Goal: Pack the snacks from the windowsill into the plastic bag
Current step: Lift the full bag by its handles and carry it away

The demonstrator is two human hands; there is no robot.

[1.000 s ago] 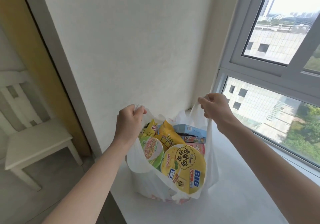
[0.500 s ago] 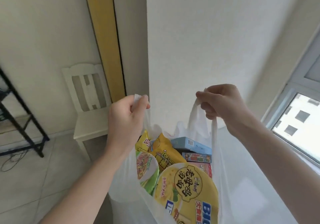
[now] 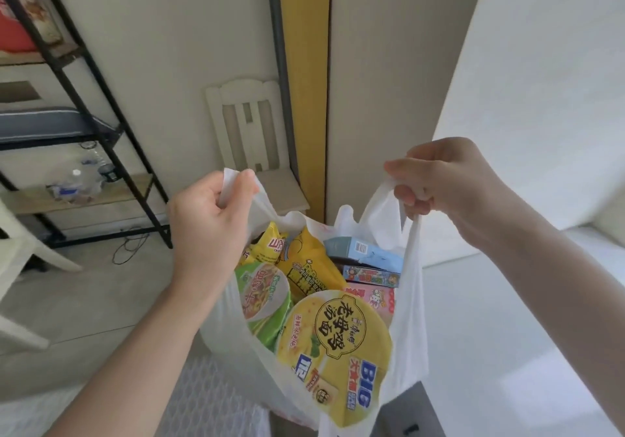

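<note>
A black shelf rack (image 3: 84,105) and a white chair (image 3: 250,132) fill the upper left of the frame. At centre, the left hand (image 3: 209,227) and right hand (image 3: 443,179) each clench one handle of the plastic bag (image 3: 409,318), spread apart, probably to keep its mouth open. The snacks (image 3: 334,335) sit packed inside it.

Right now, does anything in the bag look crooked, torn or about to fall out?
Nothing looks torn or spilled. Both hands, left and right, grip the plastic bag by its handles. The big yellow noodle bowl lies tilted on top, near the front rim, so it might slip if the bag tips.
</note>
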